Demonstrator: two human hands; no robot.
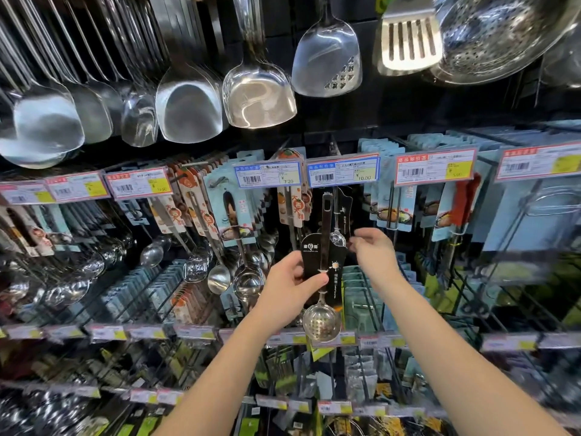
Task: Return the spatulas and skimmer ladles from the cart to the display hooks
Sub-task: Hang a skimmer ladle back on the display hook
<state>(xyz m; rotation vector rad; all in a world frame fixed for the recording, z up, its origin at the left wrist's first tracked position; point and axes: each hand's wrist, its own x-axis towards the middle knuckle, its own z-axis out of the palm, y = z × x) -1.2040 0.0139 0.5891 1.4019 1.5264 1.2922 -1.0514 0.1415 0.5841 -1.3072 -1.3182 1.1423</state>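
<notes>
A small steel skimmer ladle (pixel 321 321) on a black backing card stands upright in front of the display. My left hand (pixel 287 289) grips it at the card's middle. Its handle tip reaches up to just below the blue price tag (pixel 343 170) marked 10.00. One more black-carded skimmer (pixel 341 215) hangs on the hook behind that tag. My right hand (pixel 372 254) hovers to the right of the card, fingers apart and curled, holding nothing. The cart is out of view.
Large steel spatulas (pixel 257 92) and a slotted turner (pixel 408 42) hang in the top row beside a perforated strainer bowl (pixel 503 36). Carded spoons and ladles (pixel 248 278) crowd the hooks left of my hands. Blue packaged goods (pixel 390 196) fill the hooks on the right.
</notes>
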